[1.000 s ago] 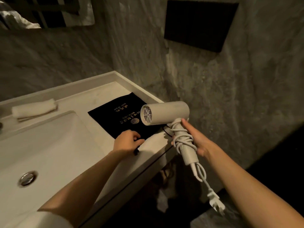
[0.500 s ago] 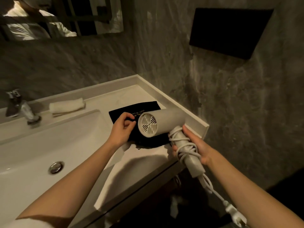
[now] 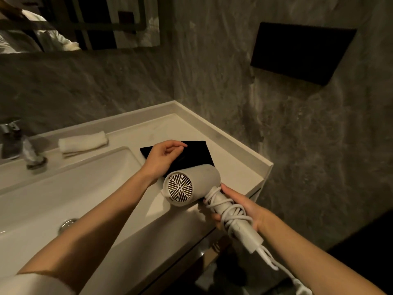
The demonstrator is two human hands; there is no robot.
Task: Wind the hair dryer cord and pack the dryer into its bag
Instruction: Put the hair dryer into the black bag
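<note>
A white hair dryer (image 3: 204, 179) is held over the front right corner of the counter, its round rear grille facing me. My right hand (image 3: 244, 207) grips its handle, where the white cord (image 3: 231, 211) is wound in several loops. The cord's loose end with the plug (image 3: 302, 288) hangs below the handle. A flat black cloth bag (image 3: 193, 154) lies on the counter just behind the dryer. My left hand (image 3: 161, 156) rests on the bag's left part, fingers curled on the fabric.
The white vanity counter (image 3: 234, 167) has a raised rim against grey stone walls. A basin (image 3: 70, 188) with a drain and a chrome tap (image 3: 23, 150) lies to the left. A rolled white towel (image 3: 83, 141) sits behind the basin. A dark panel (image 3: 302, 52) is on the right wall.
My left hand went from the bag's near edge further up onto the bag. The dryer came lower and nearer to me, in front of the bag. The view shifted left.
</note>
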